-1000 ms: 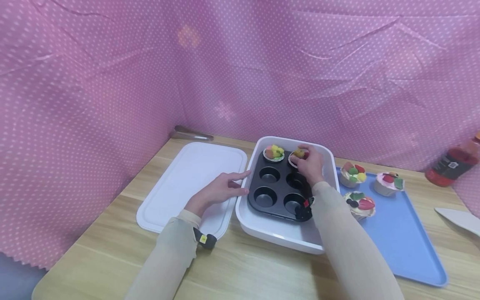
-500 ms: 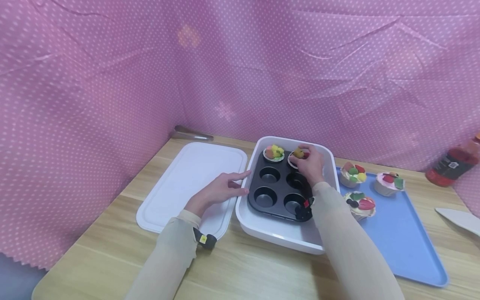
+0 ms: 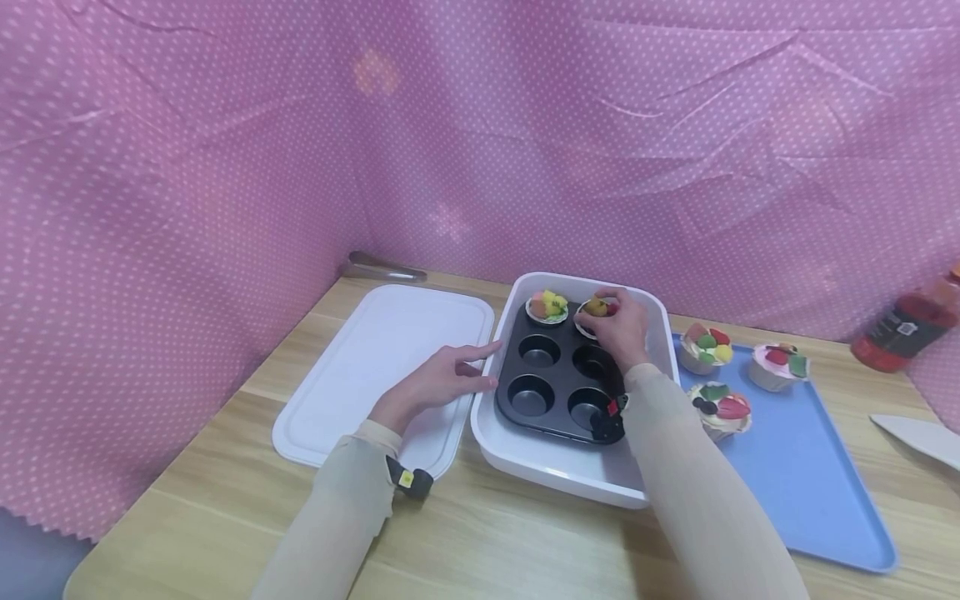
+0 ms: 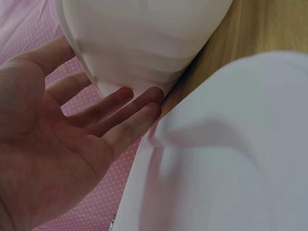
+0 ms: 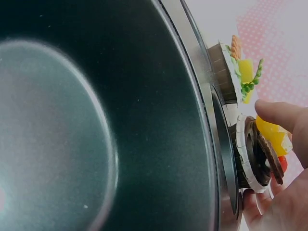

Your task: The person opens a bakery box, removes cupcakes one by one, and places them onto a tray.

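In the head view, my right hand (image 3: 624, 329) holds a cupcake (image 3: 596, 309) at the far right cup of a black muffin tin (image 3: 558, 367). The right wrist view shows thumb and fingers on either side of its paper case (image 5: 246, 161), with chocolate and yellow fruit on top. Another cupcake (image 3: 547, 307) with yellow topping fills the far left cup. The tin sits inside a white plastic tub (image 3: 540, 475). My left hand (image 3: 442, 379) is spread with fingers extended at the tub's left wall; the left wrist view has its fingertips close against that wall (image 4: 139, 48).
A white board (image 3: 375, 367) lies left of the tub, metal tongs (image 3: 386, 268) behind it. On the right a blue tray (image 3: 795, 467) bears several cupcakes (image 3: 778, 365). A red bottle (image 3: 903, 325) and a white blade-like utensil (image 3: 918, 437) lie farther right.
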Demonstrator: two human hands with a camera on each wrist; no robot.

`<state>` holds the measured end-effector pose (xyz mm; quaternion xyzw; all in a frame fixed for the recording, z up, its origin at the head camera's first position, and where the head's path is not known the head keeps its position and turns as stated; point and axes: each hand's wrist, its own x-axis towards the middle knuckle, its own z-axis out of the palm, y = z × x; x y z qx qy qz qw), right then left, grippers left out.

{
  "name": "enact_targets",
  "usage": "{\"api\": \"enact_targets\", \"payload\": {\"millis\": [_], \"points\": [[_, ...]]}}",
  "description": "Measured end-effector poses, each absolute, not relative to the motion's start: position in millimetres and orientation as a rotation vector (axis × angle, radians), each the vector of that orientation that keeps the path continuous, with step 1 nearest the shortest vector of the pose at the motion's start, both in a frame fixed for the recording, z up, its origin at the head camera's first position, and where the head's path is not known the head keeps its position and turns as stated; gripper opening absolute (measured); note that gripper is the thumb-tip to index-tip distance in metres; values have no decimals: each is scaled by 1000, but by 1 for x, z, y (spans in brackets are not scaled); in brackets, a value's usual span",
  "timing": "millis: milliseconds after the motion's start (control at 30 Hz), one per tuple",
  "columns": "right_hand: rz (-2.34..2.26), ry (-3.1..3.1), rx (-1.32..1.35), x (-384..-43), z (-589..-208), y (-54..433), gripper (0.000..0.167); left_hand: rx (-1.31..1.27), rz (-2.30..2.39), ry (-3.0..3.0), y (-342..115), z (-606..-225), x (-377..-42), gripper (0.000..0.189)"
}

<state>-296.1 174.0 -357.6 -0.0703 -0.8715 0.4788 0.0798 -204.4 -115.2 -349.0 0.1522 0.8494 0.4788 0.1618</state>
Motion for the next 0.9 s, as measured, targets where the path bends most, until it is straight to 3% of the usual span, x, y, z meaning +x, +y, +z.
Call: {"api": "enact_targets", "payload": {"millis": [500,900], "points": [[1660,-2471,-257,-291,-345,177,56,472,1388,2419,-115,-351,-206,64],[1758,-2567,-86,-275,-320,177,68,460,1381,2417,-116,-352,-206,64]]}}
